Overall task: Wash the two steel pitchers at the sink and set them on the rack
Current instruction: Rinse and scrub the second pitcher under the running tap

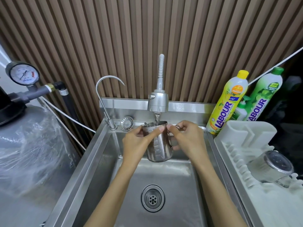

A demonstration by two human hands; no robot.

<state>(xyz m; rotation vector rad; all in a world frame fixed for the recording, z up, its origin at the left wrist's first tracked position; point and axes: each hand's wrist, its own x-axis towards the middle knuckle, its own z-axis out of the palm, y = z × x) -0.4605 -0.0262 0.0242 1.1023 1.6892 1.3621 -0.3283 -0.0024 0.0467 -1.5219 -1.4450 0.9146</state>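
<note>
You are holding the pitcher (158, 145) over the sink (101, 161), at 12 o'clock from the drain (152, 198) and right under the tap (158, 102). It is standing nearly upright, its long axis running top to bottom and its mouth facing up at the tap. Its pouring lip is pointing to about 10 o'clock and its handle is sticking out at 3 o'clock. Water (157, 117) is running from the tap down into the mouth.

Your left hand (137, 141) is wrapping the body from 9 o'clock, with the thumb lying across the front just under the rim. Your right hand (185, 138) is pinching the rim at 3 o'clock, its lower fingers curling at the handle.

The second pitcher (270, 167) is lying tilted on the rack (246, 133), at 3 o'clock from the sink, with one round end facing up.
</note>
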